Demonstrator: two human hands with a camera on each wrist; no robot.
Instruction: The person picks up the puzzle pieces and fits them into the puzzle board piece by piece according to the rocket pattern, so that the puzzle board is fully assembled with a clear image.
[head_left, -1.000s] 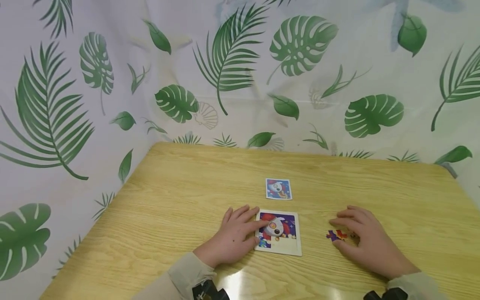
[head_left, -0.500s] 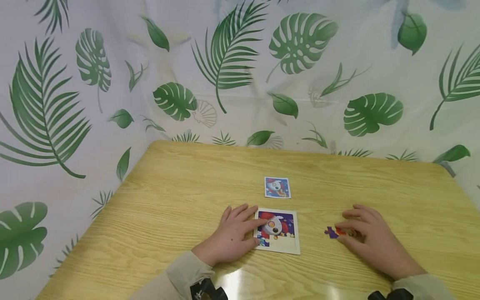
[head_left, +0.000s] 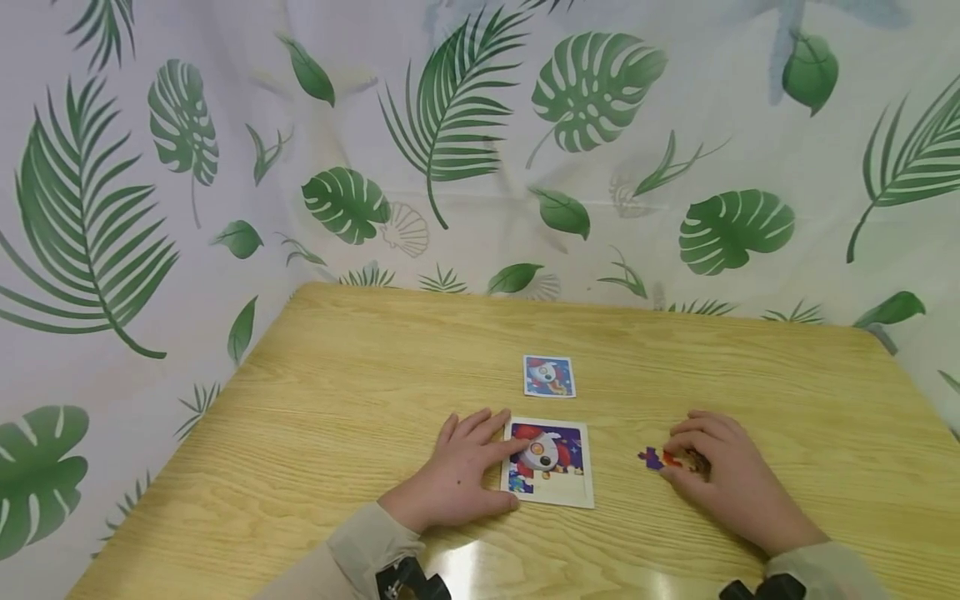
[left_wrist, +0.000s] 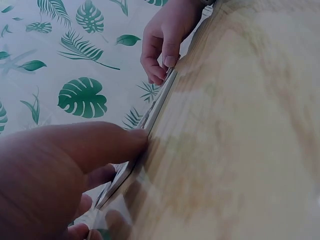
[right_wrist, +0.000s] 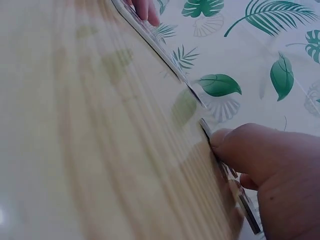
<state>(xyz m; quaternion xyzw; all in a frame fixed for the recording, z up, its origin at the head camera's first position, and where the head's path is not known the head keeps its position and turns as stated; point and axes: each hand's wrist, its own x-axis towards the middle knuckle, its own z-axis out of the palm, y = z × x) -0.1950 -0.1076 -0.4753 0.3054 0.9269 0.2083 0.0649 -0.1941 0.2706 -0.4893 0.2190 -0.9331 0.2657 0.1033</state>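
A jigsaw puzzle board point(head_left: 558, 488) lies flat in the middle of the table, its upper part filled with a cartoon rocket picture and its lower right bare. My left hand point(head_left: 468, 475) rests at its left side, index finger stretched over the picture and thumb by the lower left corner; in the left wrist view the thumb point(left_wrist: 100, 145) touches the board's edge. Right of the board, my right hand point(head_left: 731, 479) pinches purple and red jigsaw pieces point(head_left: 654, 458) between thumb and fingers, close to the tabletop. More pieces under that hand are partly hidden.
Behind the board lies a small picture card point(head_left: 549, 377) with a similar rocket. The wooden table point(head_left: 375, 367) meets a leaf-printed cloth point(head_left: 465, 192) at its back and left.
My right hand first draws slightly right from the pieces, then closes in on them again, its fingers now gathered round them. My left hand stays on the board, its thumb shifted slightly down.
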